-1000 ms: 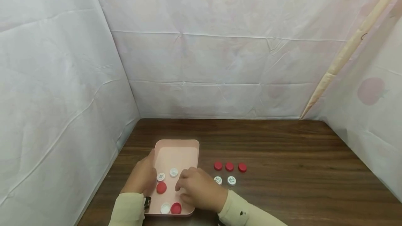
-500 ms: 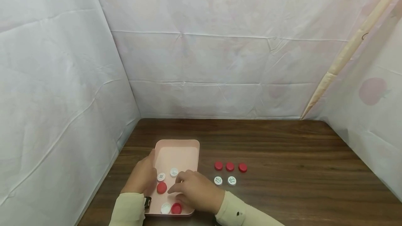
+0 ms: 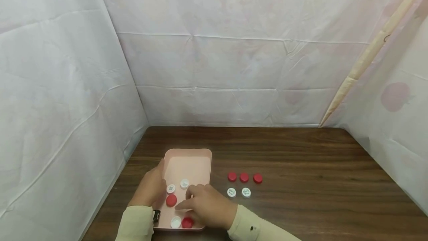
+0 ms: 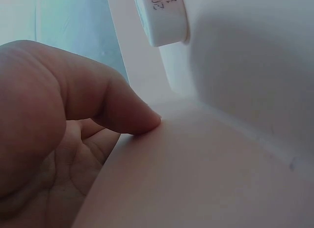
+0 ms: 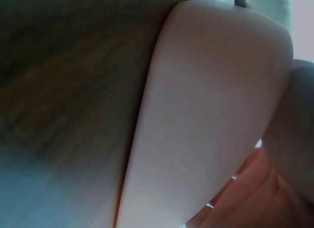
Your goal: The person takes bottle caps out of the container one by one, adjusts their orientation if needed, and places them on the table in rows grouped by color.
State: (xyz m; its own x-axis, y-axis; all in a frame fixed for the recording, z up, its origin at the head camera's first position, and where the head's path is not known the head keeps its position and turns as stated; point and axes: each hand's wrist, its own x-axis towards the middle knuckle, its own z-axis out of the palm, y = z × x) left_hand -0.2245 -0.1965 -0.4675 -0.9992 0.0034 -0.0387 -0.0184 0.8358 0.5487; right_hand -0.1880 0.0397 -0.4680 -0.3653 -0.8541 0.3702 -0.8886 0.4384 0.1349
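On wood (image 3: 301, 174), my left hand (image 3: 149, 186) is pinching the tray (image 3: 188, 163), my loose, low right hand (image 3: 208, 204) risking nudging the six-o'clock red cap (image 3: 187, 223).

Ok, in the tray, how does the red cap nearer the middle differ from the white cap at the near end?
The red cap lies smooth face up; the white cap seems hollow side up. The red cap sits farther in; the white cap is by the near wall, beside another red cap. Both are round and in the pink tray.
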